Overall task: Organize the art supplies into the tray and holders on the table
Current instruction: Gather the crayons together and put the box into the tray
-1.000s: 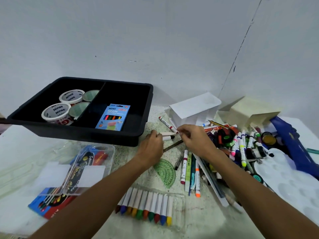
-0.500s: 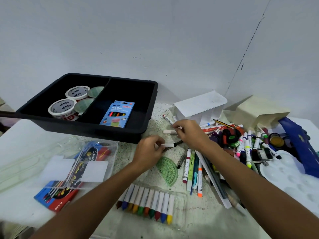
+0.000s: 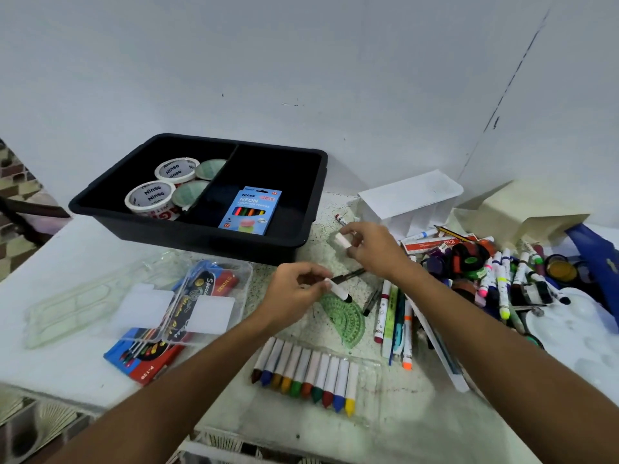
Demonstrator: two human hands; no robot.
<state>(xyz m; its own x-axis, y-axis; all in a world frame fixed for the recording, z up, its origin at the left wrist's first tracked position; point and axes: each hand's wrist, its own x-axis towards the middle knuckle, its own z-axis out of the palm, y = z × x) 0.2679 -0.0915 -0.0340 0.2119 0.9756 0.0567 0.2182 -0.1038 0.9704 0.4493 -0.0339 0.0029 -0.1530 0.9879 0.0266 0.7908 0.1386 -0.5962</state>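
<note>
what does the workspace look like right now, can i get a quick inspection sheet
surface: white table, speckled in the middle
job's things: black tray holds tape rolls and neon pencil box; white holder beside it
clutter: marker pile, crayons, green protractor
grippers: left hand pinches a white marker; right hand pinches a white cap
cables: nothing seen
surroundings: pale wall

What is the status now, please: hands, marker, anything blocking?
Left hand pinches white marker, black tip out. Right hand pinches white cap, apart from marker. Black tray close behind, path unobstructed.
</note>
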